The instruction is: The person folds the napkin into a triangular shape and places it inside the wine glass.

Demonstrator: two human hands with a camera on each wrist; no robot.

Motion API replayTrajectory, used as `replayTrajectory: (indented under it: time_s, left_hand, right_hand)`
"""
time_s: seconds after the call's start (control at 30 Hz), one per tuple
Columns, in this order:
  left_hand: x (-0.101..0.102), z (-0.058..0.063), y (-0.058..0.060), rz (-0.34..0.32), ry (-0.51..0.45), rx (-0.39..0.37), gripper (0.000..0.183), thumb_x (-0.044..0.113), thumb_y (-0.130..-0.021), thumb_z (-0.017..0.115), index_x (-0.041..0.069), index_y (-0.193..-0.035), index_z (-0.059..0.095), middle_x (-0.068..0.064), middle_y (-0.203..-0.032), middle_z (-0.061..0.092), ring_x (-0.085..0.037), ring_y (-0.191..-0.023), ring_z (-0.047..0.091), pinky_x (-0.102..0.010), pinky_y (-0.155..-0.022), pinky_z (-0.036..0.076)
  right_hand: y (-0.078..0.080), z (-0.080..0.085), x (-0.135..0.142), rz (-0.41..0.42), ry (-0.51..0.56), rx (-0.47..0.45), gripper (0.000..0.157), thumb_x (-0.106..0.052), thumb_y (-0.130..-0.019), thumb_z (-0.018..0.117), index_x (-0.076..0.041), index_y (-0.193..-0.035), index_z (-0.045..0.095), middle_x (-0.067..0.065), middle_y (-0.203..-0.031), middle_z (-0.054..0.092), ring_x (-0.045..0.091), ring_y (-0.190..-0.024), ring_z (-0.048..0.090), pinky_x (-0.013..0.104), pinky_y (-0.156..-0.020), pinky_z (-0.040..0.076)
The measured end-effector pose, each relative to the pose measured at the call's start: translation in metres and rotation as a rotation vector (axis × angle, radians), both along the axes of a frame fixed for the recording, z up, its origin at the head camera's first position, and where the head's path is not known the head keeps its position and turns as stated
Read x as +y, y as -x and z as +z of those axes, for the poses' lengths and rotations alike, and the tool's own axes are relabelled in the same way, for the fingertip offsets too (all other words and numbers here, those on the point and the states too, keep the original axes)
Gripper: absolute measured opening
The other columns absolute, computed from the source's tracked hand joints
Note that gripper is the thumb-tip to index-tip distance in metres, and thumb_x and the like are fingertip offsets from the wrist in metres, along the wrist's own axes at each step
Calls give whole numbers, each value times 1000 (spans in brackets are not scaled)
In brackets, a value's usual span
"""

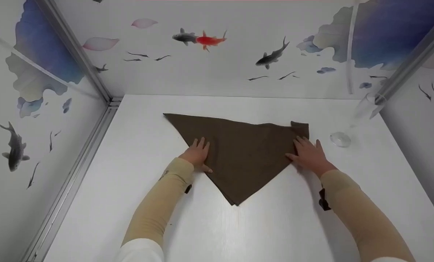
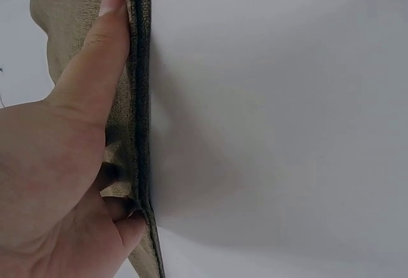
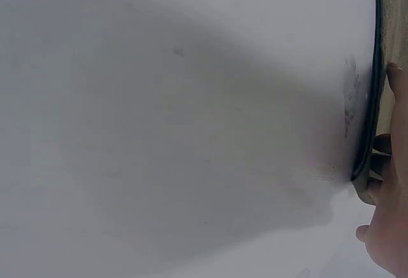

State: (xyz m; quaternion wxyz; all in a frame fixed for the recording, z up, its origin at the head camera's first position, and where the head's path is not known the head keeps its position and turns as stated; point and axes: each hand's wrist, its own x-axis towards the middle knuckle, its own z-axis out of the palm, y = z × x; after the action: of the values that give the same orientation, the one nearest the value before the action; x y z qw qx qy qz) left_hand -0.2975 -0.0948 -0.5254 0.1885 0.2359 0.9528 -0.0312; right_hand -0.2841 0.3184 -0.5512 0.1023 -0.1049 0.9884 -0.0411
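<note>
A dark brown cloth (image 1: 246, 153), folded into a rough triangle, lies on the white table with one point toward me. A small flap of it sticks out at the upper right corner. My left hand (image 1: 198, 154) rests with spread fingers on its left slanting edge; in the left wrist view the thumb (image 2: 102, 48) lies along the layered edge. On the right edge, below the flap, my right hand (image 1: 310, 154) presses with fingers spread. In the right wrist view only part of that hand (image 3: 392, 208) shows, at the cloth's border.
A clear stemmed glass (image 1: 370, 103) stands at the back right of the white table (image 1: 275, 225), its round foot nearer the cloth. White panels with painted fish enclose the left, back and right sides. A metal rail (image 1: 75, 178) runs along the left edge.
</note>
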Motion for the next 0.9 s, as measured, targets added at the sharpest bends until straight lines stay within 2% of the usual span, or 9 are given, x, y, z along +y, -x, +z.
replayTrajectory:
  time_s: [0.27, 0.43, 0.67, 0.9]
  left_hand:
    - [-10, -1, -1, -3, -22, 13, 107, 57, -81, 71, 1, -155, 17, -24, -158, 12, -43, -143, 15, -44, -113, 25]
    - [-19, -1, -1, 2, -32, 4, 106, 54, -81, 73, 2, -155, 18, -22, -159, 12, -41, -144, 15, -46, -112, 26]
    - [-29, -2, 1, -11, -57, -21, 106, 52, -80, 75, 4, -155, 18, -19, -160, 10, -39, -145, 11, -46, -113, 23]
    - [-39, -7, 7, -5, -85, -53, 107, 49, -79, 77, 8, -156, 15, -15, -162, 6, -36, -147, 6, -45, -114, 21]
  right_hand:
    - [8, 1, 5, -13, -50, 12, 78, -52, -100, 43, 9, -147, 32, 29, -152, 26, 45, -141, 19, 69, -107, 8]
    - [13, 4, 8, -15, -11, 50, 71, -46, -100, 49, 9, -143, 38, 29, -149, 30, 44, -140, 20, 69, -107, 9]
    - [20, 10, 8, 3, 49, 116, 54, -35, -98, 57, 9, -129, 49, 28, -147, 32, 43, -138, 24, 66, -108, 11]
    - [29, 16, 11, 55, 56, 118, 39, -22, -96, 58, 6, -123, 52, 27, -128, 53, 45, -128, 38, 64, -109, 14]
